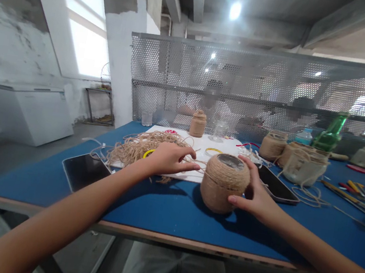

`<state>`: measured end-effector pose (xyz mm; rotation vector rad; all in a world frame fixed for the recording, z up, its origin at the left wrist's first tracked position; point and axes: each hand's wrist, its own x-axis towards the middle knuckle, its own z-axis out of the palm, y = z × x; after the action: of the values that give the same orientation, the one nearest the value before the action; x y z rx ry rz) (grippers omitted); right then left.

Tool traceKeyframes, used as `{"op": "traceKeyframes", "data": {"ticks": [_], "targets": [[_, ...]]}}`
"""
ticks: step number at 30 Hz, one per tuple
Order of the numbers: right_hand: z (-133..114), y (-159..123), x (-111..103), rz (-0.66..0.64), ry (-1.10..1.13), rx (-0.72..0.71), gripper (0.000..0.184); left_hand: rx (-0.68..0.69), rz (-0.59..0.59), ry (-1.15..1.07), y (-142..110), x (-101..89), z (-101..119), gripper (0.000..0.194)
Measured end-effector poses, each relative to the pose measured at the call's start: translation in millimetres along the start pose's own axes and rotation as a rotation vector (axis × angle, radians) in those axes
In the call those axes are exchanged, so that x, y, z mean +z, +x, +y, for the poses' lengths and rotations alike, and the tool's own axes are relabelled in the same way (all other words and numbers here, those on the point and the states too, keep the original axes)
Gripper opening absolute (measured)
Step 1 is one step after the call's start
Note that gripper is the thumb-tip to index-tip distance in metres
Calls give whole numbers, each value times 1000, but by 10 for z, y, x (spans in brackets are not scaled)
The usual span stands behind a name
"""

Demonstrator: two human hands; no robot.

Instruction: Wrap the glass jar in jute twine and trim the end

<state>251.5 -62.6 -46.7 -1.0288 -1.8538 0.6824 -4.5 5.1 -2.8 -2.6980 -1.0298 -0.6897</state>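
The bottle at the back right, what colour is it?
The bottle is green, seen best in the head view.

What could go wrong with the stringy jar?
The strand between the left hand and the jar might go slack, so the wrapping could loosen. The pile is messy, so it might tangle. Only the right hand steadies the jar, so it might slip and bump the phone just beside that hand.
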Motion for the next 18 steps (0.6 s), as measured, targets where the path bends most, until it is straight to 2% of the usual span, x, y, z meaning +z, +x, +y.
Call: {"op": "traceKeyframes", "data": {"ticks": [4,7,12,18], "targets": [[12,37,-72,-60,-4,-11,94,1,-4,-7,3,2,1,48],[44,21,-77,-78,-34,-4,102,-2,-12,-6,6,4,5,47],[-1,-86,85,73,-79,6,116,4,-9,-6,11,14,8,47],[-104,-101,217,168,-104,62,103,12,2,0,5,16,4,46]]}}
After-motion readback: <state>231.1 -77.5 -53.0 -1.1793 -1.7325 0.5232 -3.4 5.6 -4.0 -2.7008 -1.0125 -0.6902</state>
